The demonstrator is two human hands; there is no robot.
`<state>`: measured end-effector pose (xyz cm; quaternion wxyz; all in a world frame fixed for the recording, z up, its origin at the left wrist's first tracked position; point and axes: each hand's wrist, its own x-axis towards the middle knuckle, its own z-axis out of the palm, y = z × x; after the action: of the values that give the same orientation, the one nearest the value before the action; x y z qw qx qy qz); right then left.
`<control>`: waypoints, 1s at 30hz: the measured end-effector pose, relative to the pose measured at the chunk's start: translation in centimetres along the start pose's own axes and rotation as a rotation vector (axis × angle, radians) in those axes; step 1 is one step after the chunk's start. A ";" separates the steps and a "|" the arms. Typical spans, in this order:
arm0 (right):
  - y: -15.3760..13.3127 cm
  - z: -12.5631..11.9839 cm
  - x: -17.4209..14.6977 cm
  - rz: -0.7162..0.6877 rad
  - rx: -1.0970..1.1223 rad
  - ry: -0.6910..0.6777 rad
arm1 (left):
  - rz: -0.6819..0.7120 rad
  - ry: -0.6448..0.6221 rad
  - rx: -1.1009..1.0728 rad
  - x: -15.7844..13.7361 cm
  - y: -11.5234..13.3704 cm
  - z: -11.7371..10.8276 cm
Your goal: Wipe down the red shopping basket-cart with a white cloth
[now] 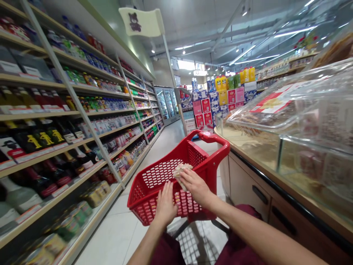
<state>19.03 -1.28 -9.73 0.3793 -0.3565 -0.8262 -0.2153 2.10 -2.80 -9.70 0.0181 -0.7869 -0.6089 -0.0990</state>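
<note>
A red plastic shopping cart (pixel 143 198) with a perforated basket stands right in front of me, its handle toward the upper right. My right hand (pixel 195 186) presses a crumpled whitish cloth (pixel 182 169) against the top rim of the near side wall. Resting against that same side, further left, my left hand (pixel 167 200) has its fingers stretched out and holds nothing. The cart's basket shows no goods in the part I can see.
Drink shelves (pixel 110 136) line the left side. On the right stands a wooden counter (pixel 248 176) with clear covers (pixel 281 103). Stacked boxes (pixel 204 110) and glass-door fridges (pixel 167 103) are farther back. A pole carries a bear flag (pixel 143 24).
</note>
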 end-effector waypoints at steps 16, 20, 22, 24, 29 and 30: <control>5.9 -3.1 0.6 0.112 -0.309 -0.047 | -0.055 0.024 0.048 -0.1 0.7 0.1; 6.8 -4.2 1.0 0.161 -0.328 -0.102 | -0.036 0.030 0.060 -0.2 0.6 0.4; 8.9 -6.2 0.9 0.283 -0.385 -0.096 | -0.040 0.038 0.052 -0.2 0.7 0.6; 10.0 -7.4 0.8 0.373 -0.428 -0.085 | -0.053 0.052 0.049 -0.2 0.9 0.8; 5.7 -4.2 0.3 0.207 -0.344 -0.129 | -0.058 0.064 0.072 -0.4 1.1 1.0; 4.8 -3.5 0.3 0.147 -0.318 -0.139 | -0.053 0.066 0.082 -0.4 1.1 1.0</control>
<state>24.11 -0.16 -6.91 0.2751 -0.4853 -0.7778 -0.2897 3.19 -3.30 -10.61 0.0678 -0.7653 -0.6322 -0.1004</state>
